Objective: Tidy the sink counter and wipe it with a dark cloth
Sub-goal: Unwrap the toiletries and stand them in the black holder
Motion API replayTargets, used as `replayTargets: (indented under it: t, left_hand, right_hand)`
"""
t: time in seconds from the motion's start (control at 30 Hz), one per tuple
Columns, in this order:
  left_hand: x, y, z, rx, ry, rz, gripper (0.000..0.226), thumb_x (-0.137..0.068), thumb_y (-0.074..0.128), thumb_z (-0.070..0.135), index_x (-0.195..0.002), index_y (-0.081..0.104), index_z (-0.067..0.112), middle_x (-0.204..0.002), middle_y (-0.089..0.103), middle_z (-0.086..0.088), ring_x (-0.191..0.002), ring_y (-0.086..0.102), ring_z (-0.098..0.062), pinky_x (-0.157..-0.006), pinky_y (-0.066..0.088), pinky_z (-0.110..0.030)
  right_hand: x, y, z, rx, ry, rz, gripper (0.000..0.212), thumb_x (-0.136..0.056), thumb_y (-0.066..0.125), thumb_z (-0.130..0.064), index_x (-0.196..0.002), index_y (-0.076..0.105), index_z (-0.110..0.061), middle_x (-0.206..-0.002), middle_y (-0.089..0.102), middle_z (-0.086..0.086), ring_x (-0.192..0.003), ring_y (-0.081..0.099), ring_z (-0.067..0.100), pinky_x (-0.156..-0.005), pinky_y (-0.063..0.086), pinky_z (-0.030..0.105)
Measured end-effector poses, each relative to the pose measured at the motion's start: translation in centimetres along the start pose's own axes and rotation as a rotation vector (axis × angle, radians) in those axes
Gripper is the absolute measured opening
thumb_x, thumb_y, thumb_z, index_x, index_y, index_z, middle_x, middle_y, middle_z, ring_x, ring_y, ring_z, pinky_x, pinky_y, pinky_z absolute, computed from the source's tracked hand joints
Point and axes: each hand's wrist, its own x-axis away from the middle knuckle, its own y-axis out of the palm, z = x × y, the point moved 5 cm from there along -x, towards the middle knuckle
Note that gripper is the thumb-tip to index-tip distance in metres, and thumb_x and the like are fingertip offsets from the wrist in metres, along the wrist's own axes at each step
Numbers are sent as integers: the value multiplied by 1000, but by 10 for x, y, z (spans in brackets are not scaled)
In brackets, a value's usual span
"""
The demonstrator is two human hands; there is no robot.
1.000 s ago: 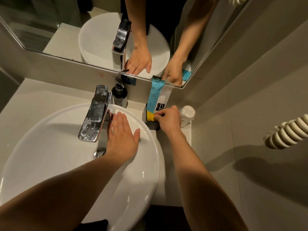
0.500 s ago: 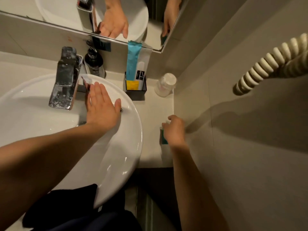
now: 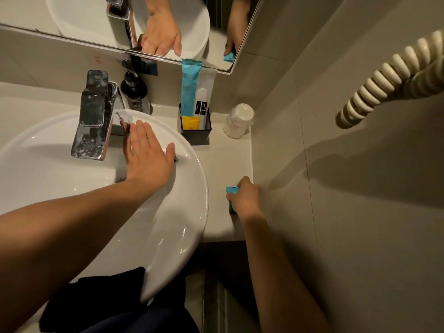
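My left hand lies flat and open on the rim of the white sink basin, beside the chrome tap. My right hand is closed on a small blue packet at the right edge of the beige counter, against the wall. A black holder at the back carries a tall blue packet, a white packet and a yellow one. A dark cloth hangs at the basin's near edge, under my left forearm.
A black pump bottle stands behind the tap. An upturned wrapped cup sits in the back right corner. The mirror runs along the back wall. A cream coiled hose hangs on the tiled right wall.
My right hand left the black holder, came back along the counter's right edge and closed on the small blue packet. My left hand stayed on the basin. The view tilted down.
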Motion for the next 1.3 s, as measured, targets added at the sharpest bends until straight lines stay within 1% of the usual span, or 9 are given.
replayTargets:
  t: [0.1, 0.33, 0.43, 0.57, 0.7, 0.8, 0.97, 1.1, 1.3]
  left_hand:
    - [0, 0, -1, 5, 3, -2, 82, -103, 25, 55, -159, -2, 2, -170, -1, -18, -157, -4, -32, -126, 2, -47]
    - [-1, -1, -1, 6, 6, -10, 82, -103, 24, 55, -160, -3, 3, -170, -2, -18, -157, -5, -32, -126, 1, -46]
    - [-1, -1, -1, 9, 9, -18, 82, -103, 24, 56, -159, -4, 3, -170, -3, -17, -157, -6, -32, -126, 1, -47]
    - [0, -2, -1, 9, 8, -23, 82, -103, 24, 56, -160, -4, 3, -170, -3, -17, -157, -6, -31, -126, 0, -46]
    - [0, -2, 0, 14, 7, -17, 81, -103, 23, 54, -160, -4, 2, -170, -3, -17, -157, -6, -31, -127, 2, -47]
    - [1, -2, 0, 31, 5, -19, 81, -104, 25, 53, -160, -5, 2, -170, -3, -17, -157, -7, -30, -127, 2, -46]
    - [0, -4, 0, 29, 5, -9, 81, -104, 26, 52, -159, -3, 1, -170, -1, -18, -157, -5, -30, -127, 3, -46]
    - [0, -4, 0, 27, 4, -11, 81, -104, 26, 52, -159, -4, 1, -170, -2, -18, -158, -6, -30, -126, 2, -45]
    - [1, -2, 0, 36, 1, -19, 81, -104, 24, 53, -159, -7, 3, -170, -5, -16, -157, -9, -29, -126, 0, -44]
  right_hand:
    - [-2, -2, -2, 23, 30, -21, 36, -91, 73, -16, -120, 53, -10, -123, 44, 15, -103, 61, 30, -97, 56, 39]
    - [14, -18, -9, -341, 33, -142, 14, -102, 59, -16, -110, 48, -15, -114, 57, 15, -71, 64, 19, -61, 61, 25]
    - [13, -34, -22, -426, -71, -137, 6, -106, 52, -16, -111, 49, -15, -116, 60, 13, -82, 71, 18, -56, 56, 15]
    - [9, -56, -56, -494, -216, -121, 5, -108, 43, -17, -106, 48, -19, -104, 73, 18, -75, 78, 20, -77, 65, 37]
    - [8, -84, -107, -634, -433, -29, 13, -106, 45, -5, -98, 44, -16, -77, 68, 14, -59, 72, 21, -59, 59, 33]
    - [1, -96, -144, -608, -552, 83, 20, -102, 52, -4, -91, 50, -21, -73, 66, 4, -62, 69, 20, -61, 58, 34]
    - [-13, -90, -188, -546, -619, 134, 19, -100, 56, -10, -89, 60, -24, -73, 69, 5, -65, 65, 12, -64, 55, 30]
    - [-21, -74, -196, -377, -606, 114, 16, -103, 53, -12, -92, 63, -18, -86, 70, 10, -69, 60, 11, -60, 45, 15]
    - [-33, -56, -192, -89, -591, 126, 12, -101, 61, -20, -102, 71, -14, -106, 49, 1, -91, 52, 15, -80, 38, 23]
